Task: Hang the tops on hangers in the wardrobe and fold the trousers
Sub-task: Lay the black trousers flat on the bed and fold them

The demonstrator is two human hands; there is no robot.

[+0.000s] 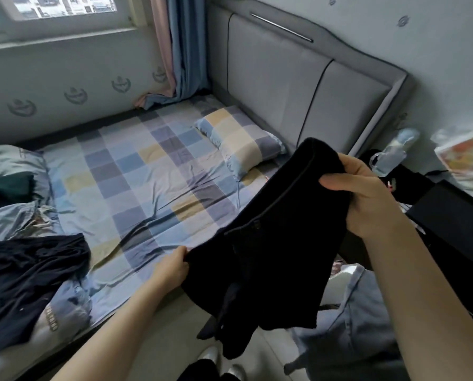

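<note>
Black trousers [265, 243] hang in the air in front of me, over the bed's near edge, their legs drooping toward the floor. My right hand [364, 193] grips the upper end at the waistband. My left hand [172, 266] pinches the lower left edge of the same cloth. A dark navy garment [29, 273] lies crumpled on the bed at the left. No hanger or wardrobe is in view.
The bed with a checked sheet [136, 182] has a checked pillow [241, 138] at the grey headboard [298, 86]. A rumpled blue duvet [12, 193] lies far left. Bottles [392, 152] and dark items crowd the bedside at right. Grey-blue cloth [348, 325] hangs low right.
</note>
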